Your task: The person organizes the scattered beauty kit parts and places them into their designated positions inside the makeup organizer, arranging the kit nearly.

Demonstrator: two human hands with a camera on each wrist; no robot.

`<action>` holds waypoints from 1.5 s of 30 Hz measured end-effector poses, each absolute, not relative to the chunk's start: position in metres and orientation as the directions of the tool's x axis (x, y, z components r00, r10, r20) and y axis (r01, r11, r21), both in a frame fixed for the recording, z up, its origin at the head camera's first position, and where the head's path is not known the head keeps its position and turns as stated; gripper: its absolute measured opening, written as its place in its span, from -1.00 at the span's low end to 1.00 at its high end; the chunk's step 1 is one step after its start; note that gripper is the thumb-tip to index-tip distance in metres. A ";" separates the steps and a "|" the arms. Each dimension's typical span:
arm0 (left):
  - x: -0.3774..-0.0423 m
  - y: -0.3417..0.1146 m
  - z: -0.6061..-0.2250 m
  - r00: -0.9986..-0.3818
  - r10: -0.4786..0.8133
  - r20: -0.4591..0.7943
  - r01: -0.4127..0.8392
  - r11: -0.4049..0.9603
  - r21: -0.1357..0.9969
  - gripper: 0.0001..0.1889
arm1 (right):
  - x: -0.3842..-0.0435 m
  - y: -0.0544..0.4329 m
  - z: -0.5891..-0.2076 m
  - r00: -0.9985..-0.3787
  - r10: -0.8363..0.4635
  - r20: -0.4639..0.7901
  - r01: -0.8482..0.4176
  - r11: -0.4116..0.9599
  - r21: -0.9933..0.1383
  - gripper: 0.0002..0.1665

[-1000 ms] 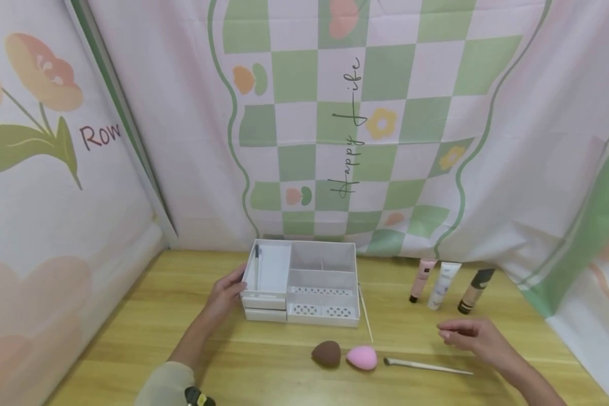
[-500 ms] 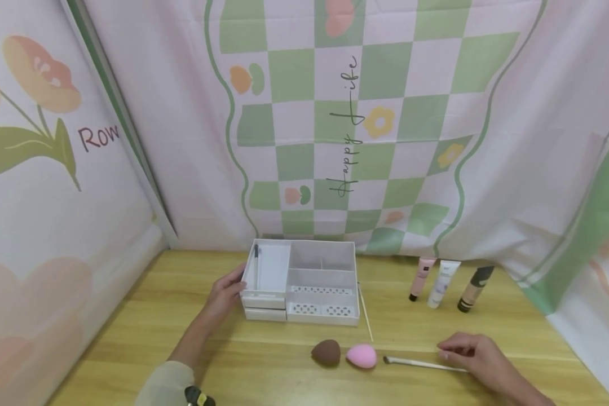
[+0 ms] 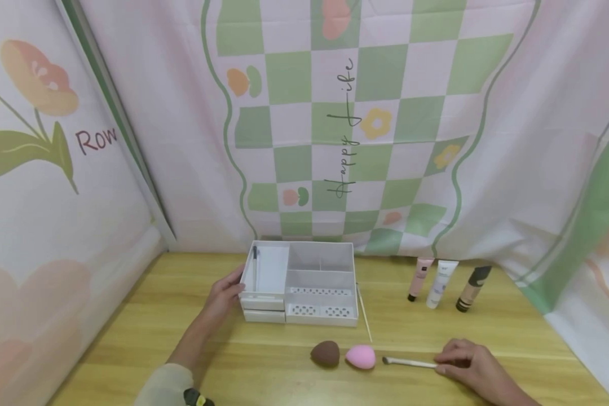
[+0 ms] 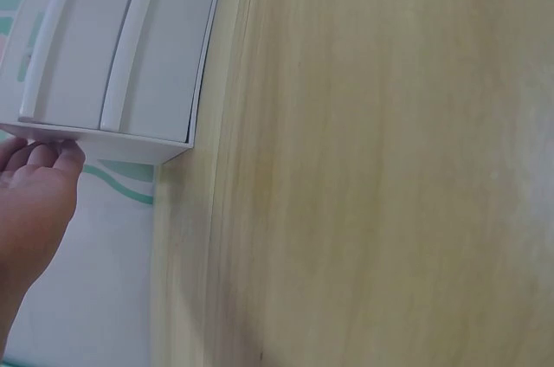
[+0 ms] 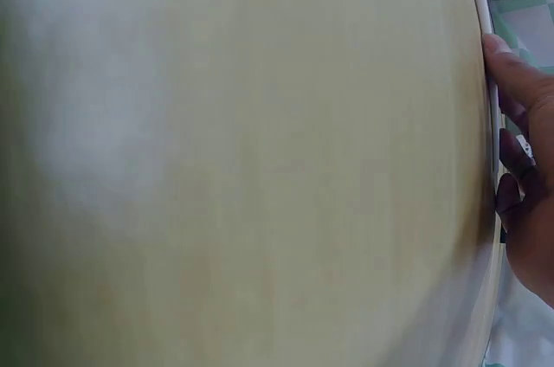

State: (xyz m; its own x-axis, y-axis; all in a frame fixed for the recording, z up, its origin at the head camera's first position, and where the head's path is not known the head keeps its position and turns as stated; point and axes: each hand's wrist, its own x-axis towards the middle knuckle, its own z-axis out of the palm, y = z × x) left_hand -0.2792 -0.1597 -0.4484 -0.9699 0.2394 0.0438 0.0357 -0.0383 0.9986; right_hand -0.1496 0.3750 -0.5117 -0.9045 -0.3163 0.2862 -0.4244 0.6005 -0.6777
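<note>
Head view: pinched brush (image 3: pixel 411 362) extends leftward from right hand (image 3: pixel 474 365).

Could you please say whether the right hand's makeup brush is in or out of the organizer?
Out: the makeup brush, its handle pinched by the right hand, lies on the wooden table, apart from the organizer.
</note>
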 end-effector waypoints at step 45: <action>-0.279 -0.160 -0.448 -0.968 0.244 0.060 0.051 -0.045 0.998 -0.39 | -0.164 0.347 -0.479 -0.883 -0.159 0.442 -0.421 0.685 -0.594 -0.83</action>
